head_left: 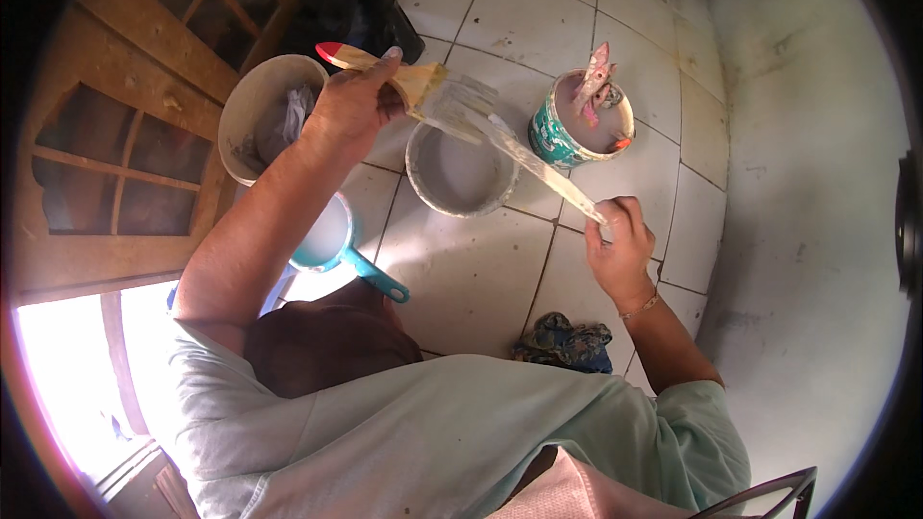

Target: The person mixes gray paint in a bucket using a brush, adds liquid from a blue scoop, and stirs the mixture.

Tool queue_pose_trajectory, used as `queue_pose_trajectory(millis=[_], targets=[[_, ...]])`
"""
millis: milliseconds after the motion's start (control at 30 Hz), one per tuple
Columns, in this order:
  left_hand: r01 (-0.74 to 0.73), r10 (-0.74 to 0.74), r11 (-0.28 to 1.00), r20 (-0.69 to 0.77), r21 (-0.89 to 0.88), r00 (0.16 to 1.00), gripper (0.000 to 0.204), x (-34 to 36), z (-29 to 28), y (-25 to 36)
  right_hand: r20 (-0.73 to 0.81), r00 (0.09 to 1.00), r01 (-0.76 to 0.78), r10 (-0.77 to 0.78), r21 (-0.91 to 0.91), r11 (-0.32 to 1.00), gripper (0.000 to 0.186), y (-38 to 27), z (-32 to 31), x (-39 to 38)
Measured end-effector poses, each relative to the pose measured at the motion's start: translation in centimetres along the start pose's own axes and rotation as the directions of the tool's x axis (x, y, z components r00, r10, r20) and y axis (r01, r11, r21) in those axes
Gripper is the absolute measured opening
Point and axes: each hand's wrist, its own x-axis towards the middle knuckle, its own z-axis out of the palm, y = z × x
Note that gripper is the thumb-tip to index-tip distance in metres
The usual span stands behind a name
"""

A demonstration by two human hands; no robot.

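Left hand (351, 113) grips the brush (419, 85) by its wooden handle, bristles (458, 104) over the middle bucket (419, 190); right hand (625, 248) is closed round 1 end of the flat stick (550, 173), whose far end appears to meet the bristles; for a clean scrape, it seems best to hold the brush steady, draw the stick lightly toward the bristle tips and keep the 2 tools above the bucket, sparing the floor tiles (466, 279).

Three buckets (240, 101) (413, 163) (550, 137) (one greenish), two hands (348, 108) (623, 245), one held brush (415, 86), one held stick (555, 175), one dipper (348, 252), one cloth bundle (565, 344)
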Motion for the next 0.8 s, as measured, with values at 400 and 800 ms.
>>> queue_pose_trajectory(millis=[400,800], targets=[[-0.056,0.056,0.998,0.056,-0.001,0.997,0.026,-0.4,1.6,0.6,0.069,0.997,-0.043,0.042,0.007,0.999,0.050,-1.2,0.7,3.0],[-0.078,0.075,0.997,0.147,0.013,0.986,0.029,-0.3,-0.9,1.3,0.153,0.956,-0.286,0.249,0.312,0.906,0.040,-1.7,-0.7,3.3]])
